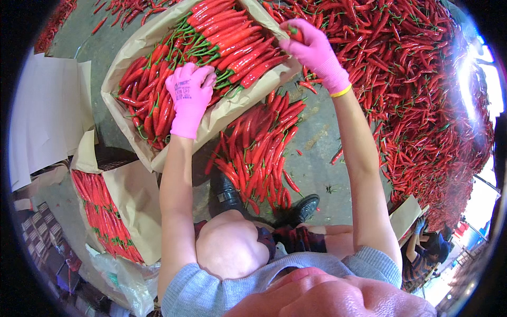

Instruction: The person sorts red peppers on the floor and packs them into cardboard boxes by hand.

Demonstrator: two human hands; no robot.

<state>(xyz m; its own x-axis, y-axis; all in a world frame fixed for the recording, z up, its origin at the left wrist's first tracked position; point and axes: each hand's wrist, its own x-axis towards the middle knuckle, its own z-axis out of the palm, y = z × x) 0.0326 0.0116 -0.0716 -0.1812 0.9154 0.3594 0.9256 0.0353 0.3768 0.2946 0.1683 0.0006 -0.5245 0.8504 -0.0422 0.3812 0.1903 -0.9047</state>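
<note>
A paper-lined box (127, 124) holds red chili peppers (224, 37). On its far right side they lie in neat rows with green stems pointing left; nearer the left they lie at mixed angles. My left hand (189, 92), in a pink glove, rests on the chilies in the box. Its fingers are curled down and their tips are hidden, so what they hold does not show. Just beyond the box's right edge, my right hand (318, 55), gloved in pink too, pinches a red chili pepper (296, 35) with its green stem showing.
A huge heap of red chilies (417, 100) covers the floor to the right. A smaller pile (261, 153) lies before my shoes. Another chili-filled box (108, 214) stands at the lower left, near pale paper sheets (50, 116). Another person (426, 256) works at the lower right.
</note>
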